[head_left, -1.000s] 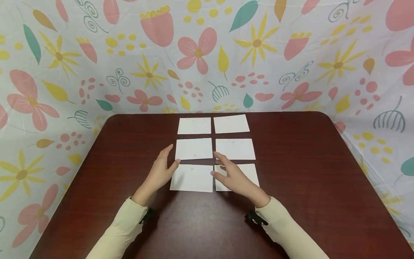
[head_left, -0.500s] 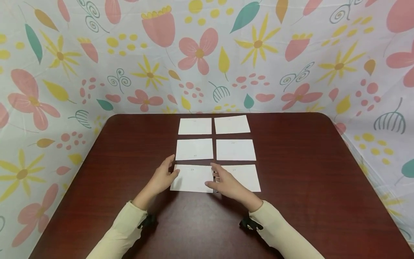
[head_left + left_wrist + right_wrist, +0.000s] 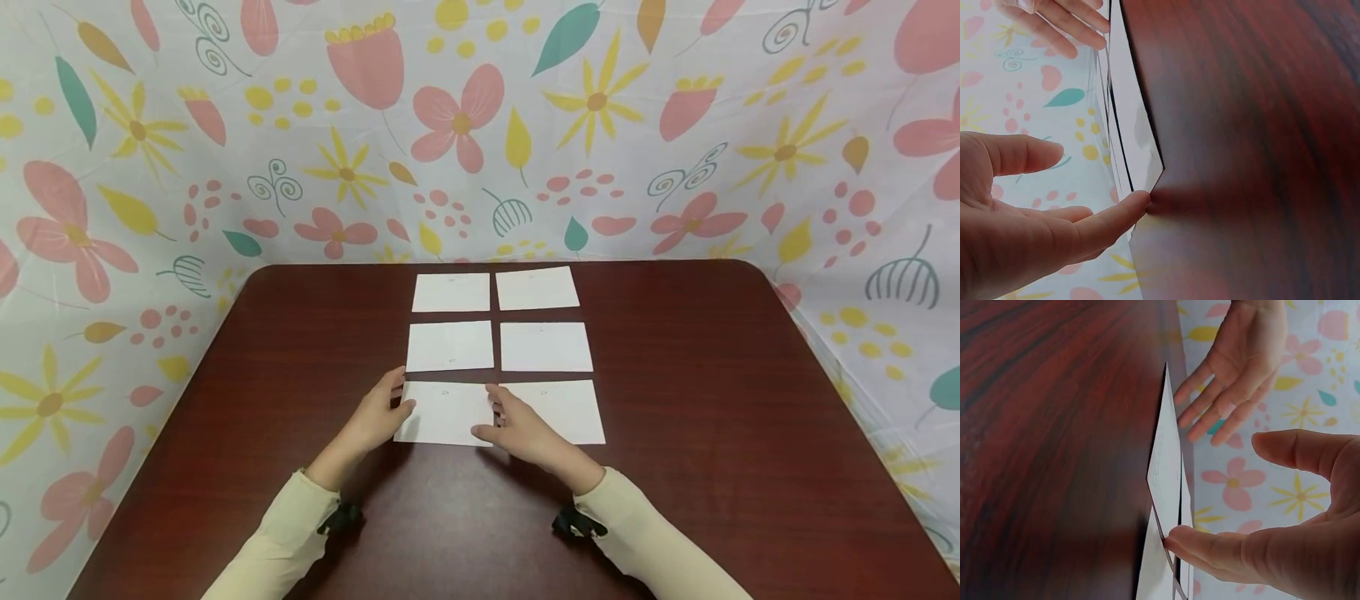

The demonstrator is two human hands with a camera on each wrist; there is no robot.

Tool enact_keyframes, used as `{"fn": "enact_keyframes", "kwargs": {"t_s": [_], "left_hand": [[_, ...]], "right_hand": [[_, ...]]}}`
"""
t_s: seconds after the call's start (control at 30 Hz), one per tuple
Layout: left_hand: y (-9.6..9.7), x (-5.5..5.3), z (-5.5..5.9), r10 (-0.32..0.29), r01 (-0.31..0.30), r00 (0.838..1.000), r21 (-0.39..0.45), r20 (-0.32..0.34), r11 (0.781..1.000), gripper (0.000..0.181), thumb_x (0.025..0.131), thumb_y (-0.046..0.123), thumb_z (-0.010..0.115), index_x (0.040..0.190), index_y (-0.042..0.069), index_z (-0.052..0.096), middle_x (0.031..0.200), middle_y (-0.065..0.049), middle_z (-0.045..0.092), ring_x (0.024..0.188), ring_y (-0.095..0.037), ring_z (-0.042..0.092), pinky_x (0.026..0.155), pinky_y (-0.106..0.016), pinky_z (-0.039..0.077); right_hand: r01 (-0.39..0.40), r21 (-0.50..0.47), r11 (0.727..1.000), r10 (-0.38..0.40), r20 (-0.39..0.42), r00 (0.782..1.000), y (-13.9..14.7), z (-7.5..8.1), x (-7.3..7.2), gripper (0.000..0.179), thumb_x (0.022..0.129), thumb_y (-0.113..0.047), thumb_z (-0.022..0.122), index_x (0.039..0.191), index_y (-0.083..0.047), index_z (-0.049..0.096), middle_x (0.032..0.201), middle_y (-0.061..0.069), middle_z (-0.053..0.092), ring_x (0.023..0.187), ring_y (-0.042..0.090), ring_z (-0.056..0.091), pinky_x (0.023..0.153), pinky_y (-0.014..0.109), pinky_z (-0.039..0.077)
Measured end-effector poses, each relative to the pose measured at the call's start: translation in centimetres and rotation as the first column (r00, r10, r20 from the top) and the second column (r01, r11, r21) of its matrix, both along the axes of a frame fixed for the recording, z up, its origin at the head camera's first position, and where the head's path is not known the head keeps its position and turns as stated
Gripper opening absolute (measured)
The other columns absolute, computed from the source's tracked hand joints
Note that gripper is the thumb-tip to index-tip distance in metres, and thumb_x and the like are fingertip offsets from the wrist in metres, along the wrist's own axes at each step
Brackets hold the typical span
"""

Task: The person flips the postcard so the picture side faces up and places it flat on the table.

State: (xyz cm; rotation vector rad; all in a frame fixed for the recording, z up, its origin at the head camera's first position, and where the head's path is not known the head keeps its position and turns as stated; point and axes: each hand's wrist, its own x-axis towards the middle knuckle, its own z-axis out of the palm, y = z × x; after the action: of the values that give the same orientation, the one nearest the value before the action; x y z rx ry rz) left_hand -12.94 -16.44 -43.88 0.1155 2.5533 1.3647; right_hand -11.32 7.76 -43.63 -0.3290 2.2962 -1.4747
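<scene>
White cards [image 3: 450,346] lie flat on the table in two columns of three rows. The left hand [image 3: 373,414] is at the left edge of the front-left card [image 3: 444,421], thumb raised over its border. In the left wrist view, that hand's fingertip [image 3: 1142,199] meets the card's edge [image 3: 1141,134]. At the opposite edge, the right hand [image 3: 528,432] has its fingers extended and its thumb above the card. The right wrist view shows its fingertips [image 3: 1180,536] at the border between the front cards. Both hands have relaxed, spread fingers.
The front-right card [image 3: 573,410] lies partly behind the right hand. Dark reddish wood table [image 3: 712,400] extends around the cards. A floral-patterned cloth [image 3: 465,192] hangs behind it. Both sleeves [image 3: 630,517] have black wrist devices [image 3: 577,523].
Both hands have come down toward the near edge, the right one also leftward from over the front-right card to the front-left card's right edge. The cards look unmoved.
</scene>
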Motion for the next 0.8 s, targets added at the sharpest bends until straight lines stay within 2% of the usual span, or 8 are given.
{"fn": "enact_keyframes", "kwargs": {"t_s": [0.27,0.53,0.67,0.8], "left_hand": [[-0.1,-0.2,-0.2,0.027,-0.028,0.999,0.018,0.022,0.999,0.059,0.096,0.006,0.054,0.147,-0.006,0.026,0.144,-0.030,0.037,0.130,-0.044,0.040,0.101,-0.056,0.040],[-0.1,-1.2,-0.5,0.104,-0.104,0.994,0.052,0.017,0.993,0.049,0.094,0.003,0.054,0.140,-0.008,0.039,0.130,-0.029,0.050,0.119,-0.040,0.051,0.093,-0.049,0.047],[-0.2,-1.5,-0.5,0.135,-0.136,0.991,0.060,0.012,0.989,0.047,0.093,0.002,0.054,0.137,-0.009,0.042,0.126,-0.029,0.052,0.114,-0.039,0.053,0.091,-0.047,0.048],[-0.4,-1.6,-0.6,0.148,-0.148,0.989,0.060,0.004,0.987,0.046,0.093,0.002,0.054,0.136,-0.009,0.042,0.124,-0.030,0.051,0.114,-0.040,0.052,0.091,-0.048,0.048]], "right_hand": [[0.097,-0.020,0.995,-0.096,0.041,0.995,-0.5,-0.2,-0.2,0.064,0.089,-0.012,0.065,0.141,0.011,0.036,0.140,0.031,0.042,0.130,0.042,0.043,0.103,0.051,0.039],[0.259,-0.066,0.964,-0.252,0.099,0.963,-1.0,-0.2,-0.8,0.053,0.088,-0.008,0.063,0.135,0.010,0.045,0.131,0.028,0.050,0.124,0.040,0.048,0.100,0.049,0.043],[0.284,-0.091,0.954,-0.274,0.113,0.955,-1.1,-0.5,-1.0,0.052,0.087,-0.007,0.063,0.134,0.010,0.046,0.129,0.027,0.050,0.122,0.040,0.050,0.099,0.049,0.044],[0.292,-0.102,0.951,-0.283,0.095,0.954,-1.2,-0.8,-1.0,0.051,0.087,-0.005,0.062,0.133,0.010,0.047,0.128,0.027,0.051,0.119,0.040,0.051,0.096,0.048,0.046]]}}
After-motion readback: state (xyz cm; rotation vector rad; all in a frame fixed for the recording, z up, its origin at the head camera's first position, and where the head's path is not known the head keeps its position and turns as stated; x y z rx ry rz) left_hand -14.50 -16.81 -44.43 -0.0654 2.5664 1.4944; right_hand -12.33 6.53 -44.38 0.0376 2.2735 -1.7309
